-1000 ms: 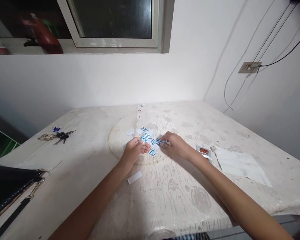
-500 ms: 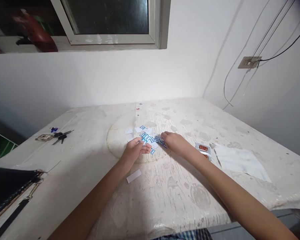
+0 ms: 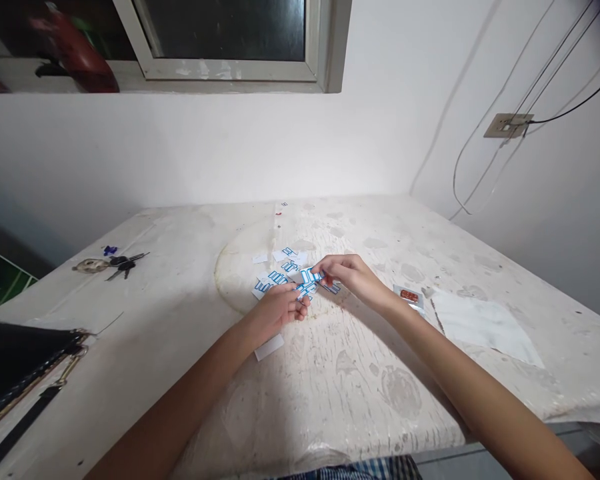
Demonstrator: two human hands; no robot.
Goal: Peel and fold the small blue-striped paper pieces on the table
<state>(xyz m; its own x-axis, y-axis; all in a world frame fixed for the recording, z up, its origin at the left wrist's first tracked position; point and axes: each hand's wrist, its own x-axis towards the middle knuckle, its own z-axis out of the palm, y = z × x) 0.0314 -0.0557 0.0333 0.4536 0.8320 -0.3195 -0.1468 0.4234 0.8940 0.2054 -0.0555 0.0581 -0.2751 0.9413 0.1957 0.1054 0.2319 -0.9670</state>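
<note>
Between my right thumb and fingers is a small white paper card with blue outlined markings (image 3: pixel 307 275). My right hand (image 3: pixel 347 277) holds it just above a loose group of similar cards. My left hand (image 3: pixel 280 305) is at the near side of the group, thumb on top and fingers curled, with blue-marked cards at its thumb tip; how many it grips is hidden. Several blue-marked cards (image 3: pixel 265 285) lie spread beyond and beside my left hand. A plain white strip (image 3: pixel 269 348) lies nearer me, partly under my left wrist.
On the table (image 3: pixel 340 400), keys (image 3: pixel 125 265) and a black zipped pouch (image 3: pixel 25 367) lie at left. To the right are a silver packet with a red-brown window (image 3: pixel 409 297) and a white cloth (image 3: pixel 485 327). A wall socket (image 3: pixel 507 125) with cables is beyond.
My right hand has lifted a card and brought it left, close to my left hand. My left hand has shifted slightly right and nearer, uncovering more cards. The view has tilted slightly.
</note>
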